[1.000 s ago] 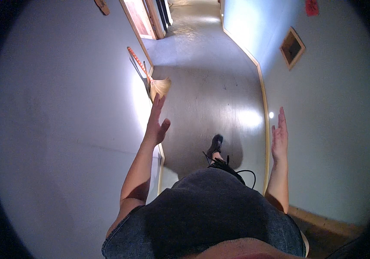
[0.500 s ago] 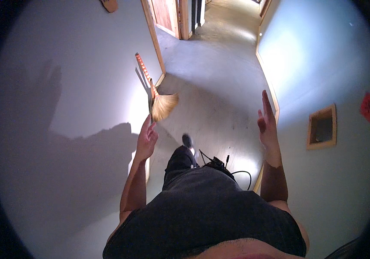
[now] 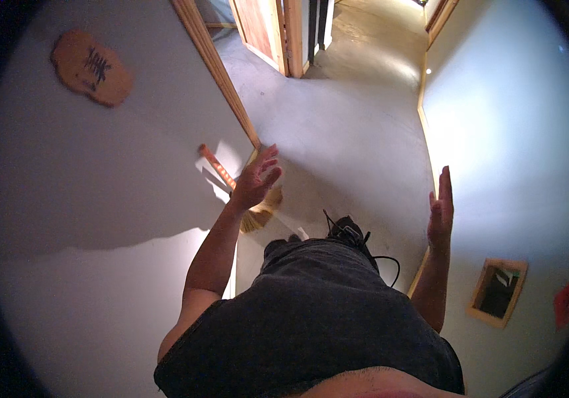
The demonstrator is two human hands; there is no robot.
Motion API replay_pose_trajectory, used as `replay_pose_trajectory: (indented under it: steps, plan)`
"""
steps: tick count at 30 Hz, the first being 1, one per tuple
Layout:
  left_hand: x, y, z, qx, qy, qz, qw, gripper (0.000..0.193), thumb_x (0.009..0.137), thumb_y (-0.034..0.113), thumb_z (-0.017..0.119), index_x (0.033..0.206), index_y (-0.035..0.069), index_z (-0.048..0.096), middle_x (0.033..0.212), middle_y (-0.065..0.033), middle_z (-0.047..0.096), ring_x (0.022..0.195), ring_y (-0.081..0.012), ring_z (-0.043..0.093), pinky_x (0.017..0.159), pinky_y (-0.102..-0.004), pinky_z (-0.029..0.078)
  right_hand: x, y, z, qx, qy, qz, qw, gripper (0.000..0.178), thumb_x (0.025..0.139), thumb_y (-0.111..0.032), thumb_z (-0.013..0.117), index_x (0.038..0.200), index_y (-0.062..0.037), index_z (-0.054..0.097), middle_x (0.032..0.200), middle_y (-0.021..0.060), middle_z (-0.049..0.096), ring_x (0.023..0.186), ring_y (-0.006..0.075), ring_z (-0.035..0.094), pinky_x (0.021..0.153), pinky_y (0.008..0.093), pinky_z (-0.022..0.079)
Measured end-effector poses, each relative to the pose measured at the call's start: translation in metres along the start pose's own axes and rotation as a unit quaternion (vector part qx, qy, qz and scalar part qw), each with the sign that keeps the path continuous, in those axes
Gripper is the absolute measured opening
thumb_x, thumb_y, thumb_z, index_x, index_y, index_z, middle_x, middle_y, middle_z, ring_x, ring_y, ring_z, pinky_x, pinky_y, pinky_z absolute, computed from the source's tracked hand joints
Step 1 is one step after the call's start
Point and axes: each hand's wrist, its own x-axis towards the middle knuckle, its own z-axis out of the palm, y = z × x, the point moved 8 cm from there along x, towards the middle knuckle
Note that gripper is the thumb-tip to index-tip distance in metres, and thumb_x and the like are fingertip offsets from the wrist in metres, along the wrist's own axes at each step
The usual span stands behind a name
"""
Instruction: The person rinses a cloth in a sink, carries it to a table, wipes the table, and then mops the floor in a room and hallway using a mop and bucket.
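Over the corridor floor (image 3: pixel 357 142) | both hands (image 3: pixel 255 184) (image 3: pixel 440 215) apart, pointing forward | unclenched, released

Broom (image 3: pixel 266 211) by left wall (image 3: pixel 98 172), partly behind left hand (image 3: pixel 254 186); plaque (image 3: pixel 92 67) on same wall; framed panel (image 3: pixel 498 293) and paper square (image 3: pixel 568 304) on right wall (image 3: pixel 516 179), right of right hand (image 3: pixel 441 213).

A charcoal shirt (image 3: pixel 337 302) with a round neck (image 3: pixel 372 365) and short, loose sleeves (image 3: pixel 181 355) leaves arms (image 3: pixel 211 252) and hands (image 3: pixel 256 180) bare, and at the waist (image 3: pixel 321 247) a thin black cable (image 3: pixel 399 266) loops out beside a tangle of dark cords (image 3: pixel 348 232)
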Motion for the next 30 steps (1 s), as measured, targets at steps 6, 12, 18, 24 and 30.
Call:
replay_pose_trajectory:
  steps: [6, 12, 18, 24, 30]
  plan:
    - [0.133, -0.080, -0.017, 0.023, 0.066, -0.075, 0.995, 0.073, 0.093, 0.044, 0.065, 0.144, -0.001, 0.040, 0.137, -0.0180, 0.054, 0.119, -0.0262, 0.059, 0.101, -0.0361, 0.047, 0.199, 0.075, 0.014, -0.016, -0.020, -0.010, 1.000, 0.094, 0.088, -0.075, 0.040, 0.155, -0.0120, 0.020, 0.161, 0.0154, 0.016, 0.148, 0.0356, 0.016, 0.114, 0.0627, 0.018]
    - [0.202, -0.139, -0.088, 0.115, 0.178, -0.173, 0.962, 0.056, 0.098, 0.027, 0.059, 0.143, -0.002, 0.041, 0.130, -0.0189, 0.058, 0.117, -0.0239, 0.060, 0.098, -0.0343, 0.049, 0.431, 0.049, 0.148, 0.159, -0.167, -0.007, 0.973, 0.105, 0.081, -0.079, 0.050, 0.154, -0.0080, 0.022, 0.161, 0.0147, 0.019, 0.149, 0.0315, 0.016, 0.116, 0.0588, 0.014]
    - [0.241, -0.153, -0.106, 0.018, 0.284, -0.170, 0.944, 0.057, 0.098, 0.026, 0.060, 0.144, 0.000, 0.039, 0.130, -0.0193, 0.059, 0.111, -0.0213, 0.063, 0.096, -0.0333, 0.049, 0.554, 0.004, 0.235, 0.157, -0.281, -0.124, 0.939, 0.102, 0.082, -0.072, 0.058, 0.152, -0.0044, 0.028, 0.159, 0.0156, 0.026, 0.148, 0.0309, 0.020, 0.117, 0.0535, 0.017]
    - [0.338, -0.184, -0.179, 0.067, 0.305, -0.197, 0.929, 0.056, 0.096, 0.024, 0.062, 0.143, -0.001, 0.042, 0.130, -0.0204, 0.059, 0.114, -0.0240, 0.062, 0.096, -0.0348, 0.049, 0.661, 0.003, 0.330, 0.193, -0.297, -0.143, 0.924, 0.097, 0.085, -0.069, 0.058, 0.152, -0.0046, 0.029, 0.157, 0.0158, 0.029, 0.147, 0.0303, 0.022, 0.118, 0.0499, 0.018]
    - [0.470, -0.143, -0.217, 0.023, 0.298, -0.163, 0.940, 0.055, 0.095, 0.025, 0.064, 0.143, 0.005, 0.045, 0.129, -0.0169, 0.061, 0.116, -0.0229, 0.061, 0.097, -0.0350, 0.049, 0.745, -0.002, 0.367, 0.110, -0.312, -0.167, 0.929, 0.100, 0.084, -0.072, 0.055, 0.151, -0.0033, 0.029, 0.157, 0.0178, 0.030, 0.146, 0.0302, 0.025, 0.119, 0.0422, 0.018]
